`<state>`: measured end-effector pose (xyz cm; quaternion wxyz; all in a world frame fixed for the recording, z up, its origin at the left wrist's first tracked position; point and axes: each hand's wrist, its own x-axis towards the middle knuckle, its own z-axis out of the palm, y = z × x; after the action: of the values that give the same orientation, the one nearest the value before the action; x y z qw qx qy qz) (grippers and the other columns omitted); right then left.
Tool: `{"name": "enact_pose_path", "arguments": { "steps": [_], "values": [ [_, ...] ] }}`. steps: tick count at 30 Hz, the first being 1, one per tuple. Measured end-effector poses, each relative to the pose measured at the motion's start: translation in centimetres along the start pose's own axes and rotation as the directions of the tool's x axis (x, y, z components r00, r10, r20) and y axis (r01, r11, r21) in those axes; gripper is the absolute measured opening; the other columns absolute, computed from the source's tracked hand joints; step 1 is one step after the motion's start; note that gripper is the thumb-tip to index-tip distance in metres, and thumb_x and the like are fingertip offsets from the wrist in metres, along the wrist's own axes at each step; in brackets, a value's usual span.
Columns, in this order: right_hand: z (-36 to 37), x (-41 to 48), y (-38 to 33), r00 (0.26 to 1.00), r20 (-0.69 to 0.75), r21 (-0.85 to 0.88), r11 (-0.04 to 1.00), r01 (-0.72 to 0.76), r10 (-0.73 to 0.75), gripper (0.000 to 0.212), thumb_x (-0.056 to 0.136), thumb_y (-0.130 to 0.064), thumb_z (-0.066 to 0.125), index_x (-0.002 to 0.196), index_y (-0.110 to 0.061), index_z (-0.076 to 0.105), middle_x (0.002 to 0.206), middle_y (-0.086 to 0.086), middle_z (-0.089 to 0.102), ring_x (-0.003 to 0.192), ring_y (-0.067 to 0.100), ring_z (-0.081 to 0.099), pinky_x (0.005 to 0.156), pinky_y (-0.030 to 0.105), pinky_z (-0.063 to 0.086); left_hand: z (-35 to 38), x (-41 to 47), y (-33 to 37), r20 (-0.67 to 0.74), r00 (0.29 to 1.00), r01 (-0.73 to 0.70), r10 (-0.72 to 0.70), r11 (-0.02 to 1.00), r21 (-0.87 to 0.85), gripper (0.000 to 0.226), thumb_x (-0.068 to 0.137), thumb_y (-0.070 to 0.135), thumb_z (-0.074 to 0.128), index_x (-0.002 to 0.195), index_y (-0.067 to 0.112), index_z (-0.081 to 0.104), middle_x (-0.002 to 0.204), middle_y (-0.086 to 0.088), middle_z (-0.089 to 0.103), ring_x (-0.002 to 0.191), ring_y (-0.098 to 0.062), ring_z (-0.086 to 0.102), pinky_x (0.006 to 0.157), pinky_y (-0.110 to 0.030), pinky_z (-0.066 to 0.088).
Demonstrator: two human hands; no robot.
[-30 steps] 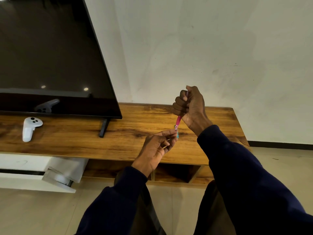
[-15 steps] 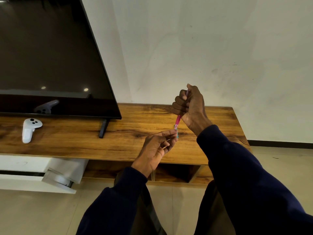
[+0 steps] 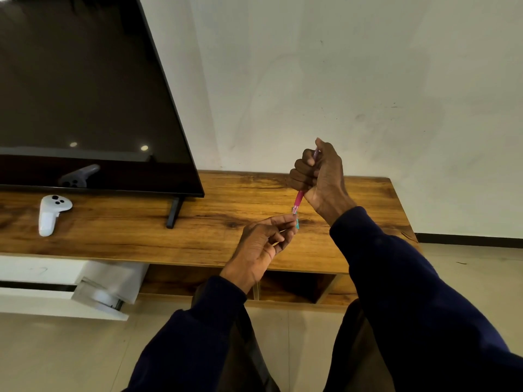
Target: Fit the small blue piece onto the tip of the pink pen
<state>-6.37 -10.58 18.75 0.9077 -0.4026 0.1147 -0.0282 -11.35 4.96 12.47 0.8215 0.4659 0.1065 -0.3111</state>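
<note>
Two hands meet over the right half of the wooden table (image 3: 198, 222), and the work sits between their fingertips. The left hand (image 3: 263, 247) has its thumb and forefinger pressed together on a small teal piece (image 3: 297, 223), with the other fingers (image 3: 278, 239) loosely curled beneath; a thin pale sliver shows among them, too small to name. The right hand (image 3: 319, 176) is closed in a fist round a pink pen (image 3: 298, 200), which stands nearly upright with its tip pointing down at the teal piece; a paler, purplish end shows above the fist.

Pen tip and teal piece touch or nearly touch; which, I cannot tell. Judging by that, the step in hand looks like fitting the small piece to the pen's tip, or drawing it off, and the picture does not settle which. Either way the next move would call for a straight, steady line along the pen's axis and a firm pinch, since the piece is tiny and could slip.

Both things are held in the air above the table, not resting on it. Further left stand a dark television (image 3: 85, 94) and a white controller (image 3: 51, 213) lying on the wood, well apart from the hands.
</note>
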Motion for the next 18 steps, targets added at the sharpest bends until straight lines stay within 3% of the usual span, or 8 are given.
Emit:
{"name": "enact_pose_path", "arguments": {
  "steps": [4,9,14,18],
  "values": [
    [0.0,0.07,-0.03,1.0,-0.001,0.013,1.0,0.001,-0.001,0.05,0.103,-0.031,0.036,0.055,-0.018,0.035,0.044,-0.007,0.022,0.038,0.009,0.017,0.039,0.019,0.018,0.01,-0.01,0.01,-0.003,1.0,0.002,-0.002,1.0,-0.003,0.051,0.077,-0.024,0.043,0.097,0.001,0.082,0.102,-0.016,0.079,0.087,-0.018,0.074,0.09,-0.028,0.057],
    [0.05,0.06,-0.15,1.0,0.011,-0.018,1.0,-0.009,0.01,0.051,0.103,-0.04,0.04,0.057,-0.017,0.035,0.046,-0.007,0.021,0.04,0.01,0.015,0.042,0.022,0.016,0.19,-0.08,0.08,-0.004,1.0,-0.001,0.001,1.0,0.014,0.052,0.077,-0.024,0.042,0.096,0.002,0.083,0.099,-0.014,0.08,0.082,-0.016,0.074,0.085,-0.026,0.058],
    [0.07,0.16,-0.15,1.0,0.022,-0.033,0.999,0.006,-0.006,0.048,0.102,-0.032,0.036,0.055,-0.018,0.033,0.045,-0.007,0.021,0.039,0.009,0.015,0.04,0.02,0.017,0.31,-0.06,0.08,-0.018,1.0,0.001,0.0,1.0,0.014,0.052,0.077,-0.025,0.041,0.096,0.001,0.082,0.097,-0.014,0.08,0.081,-0.016,0.075,0.084,-0.025,0.058],
    [0.08,0.07,-0.17,1.0,0.027,-0.035,0.999,0.005,-0.004,0.05,0.102,-0.037,0.038,0.056,-0.018,0.035,0.045,-0.007,0.022,0.04,0.01,0.015,0.042,0.021,0.016,0.26,-0.12,0.07,-0.014,1.0,0.004,-0.004,1.0,0.017,0.053,0.078,-0.025,0.04,0.097,0.001,0.082,0.098,-0.015,0.08,0.082,-0.016,0.075,0.085,-0.025,0.058]
  ]
}}
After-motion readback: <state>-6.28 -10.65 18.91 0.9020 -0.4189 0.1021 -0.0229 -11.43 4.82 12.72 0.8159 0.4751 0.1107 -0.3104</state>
